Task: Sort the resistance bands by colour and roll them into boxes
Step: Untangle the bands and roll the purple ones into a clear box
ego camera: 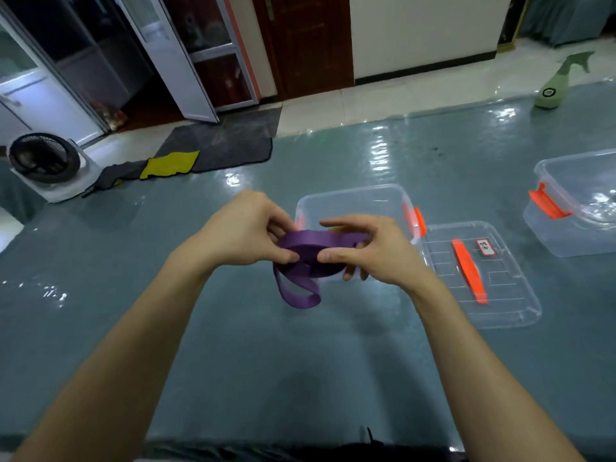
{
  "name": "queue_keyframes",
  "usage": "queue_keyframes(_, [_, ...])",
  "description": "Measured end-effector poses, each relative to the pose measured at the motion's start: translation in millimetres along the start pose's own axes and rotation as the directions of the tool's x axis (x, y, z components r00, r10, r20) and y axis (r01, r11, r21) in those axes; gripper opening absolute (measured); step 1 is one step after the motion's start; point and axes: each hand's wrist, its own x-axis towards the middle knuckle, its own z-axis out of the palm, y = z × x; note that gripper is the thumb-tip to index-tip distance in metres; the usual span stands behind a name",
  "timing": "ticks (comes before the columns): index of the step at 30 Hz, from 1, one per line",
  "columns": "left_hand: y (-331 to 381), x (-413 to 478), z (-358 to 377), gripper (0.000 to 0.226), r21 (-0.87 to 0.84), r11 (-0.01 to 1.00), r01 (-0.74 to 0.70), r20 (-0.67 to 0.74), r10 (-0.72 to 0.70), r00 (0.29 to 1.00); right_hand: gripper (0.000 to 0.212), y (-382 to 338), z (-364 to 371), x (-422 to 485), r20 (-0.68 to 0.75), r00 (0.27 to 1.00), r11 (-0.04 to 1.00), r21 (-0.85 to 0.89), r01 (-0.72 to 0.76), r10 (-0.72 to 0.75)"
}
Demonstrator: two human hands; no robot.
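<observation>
Both hands (248, 228) around half-hidden purple band (301, 258).

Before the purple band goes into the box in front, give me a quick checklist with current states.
1. Grip: left hand and right hand both pinch the purple resistance band: ok.
2. Roll finished: a loose tail loop hangs below the coil: not ok.
3. Nearest clear box open, its lid lying flat to its right: ok.
4. That box free of other colours: nothing shows through its walls, though the hands hide part of it: cannot tell for certain.
5. Label on the lid matching purple: too blurred: cannot tell.
6. Second clear box at far right open: ok.
</observation>
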Motion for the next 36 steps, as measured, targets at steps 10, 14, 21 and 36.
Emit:
queue_keyframes(10, [-33.7,-6.1,-59.3,0.025,0.359,0.932,0.049,0.207,-0.13,0.97,0.045,-28.7,70.1,47.7,0.259,0.966,0.893,-0.43,0.13,-0.015])
queue_keyframes(14, [-46.6,-9.5,-86.6,0.023,0.357,0.933,0.031,0.166,-0.096,0.981,0.031,-53.2,87.7,82.2,0.322,0.947,0.852,-0.496,0.167,0.001])
queue_keyframes(21, [-106.1,-41.7,-123.5,0.042,-0.399,0.917,-0.003,-0.139,-0.057,0.989,0.025,-89.2,84.3,115.8,0.232,0.972,0.999,0.009,0.046,-0.047])
queue_keyframes(36, [-127.4,-15.9,-123.2,0.025,0.01,1.0,0.027,-0.134,-0.025,0.991,0.088,-95.6,107.7,137.1,0.231,0.972,0.92,-0.39,0.044,0.052])
